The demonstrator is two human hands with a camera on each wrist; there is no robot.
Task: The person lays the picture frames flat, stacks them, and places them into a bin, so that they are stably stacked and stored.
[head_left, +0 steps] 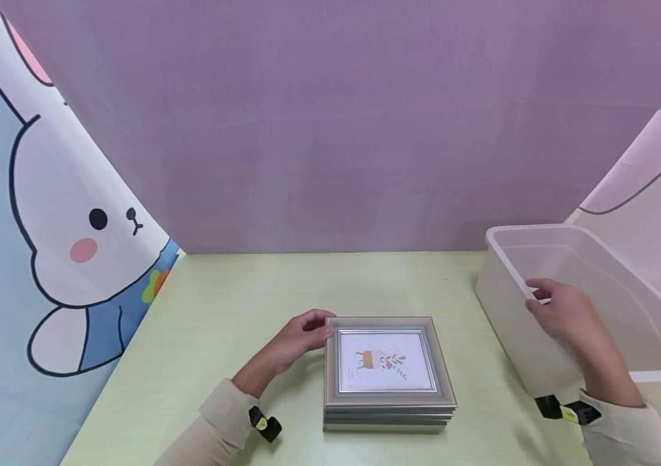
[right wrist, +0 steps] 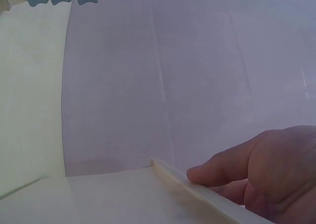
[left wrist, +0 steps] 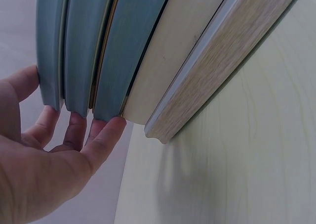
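A stack of several picture frames lies on the table, the top one showing a print of a plant in an orange pot. My left hand touches its far left corner with thumb and fingertips. In the left wrist view, the fingers rest along the ends of the blue-edged frames, above the wood-toned ones. On the right, my right hand grips the near-left rim of a white plastic bin. Its thumb lies against the rim in the right wrist view, with the other fingers partly hidden behind.
The pale yellow-green table meets a purple cloth backdrop at its far edge. A cartoon rabbit curtain hangs on the left, and a pink and white curtain stands behind the bin. The bin's interior faces upward.
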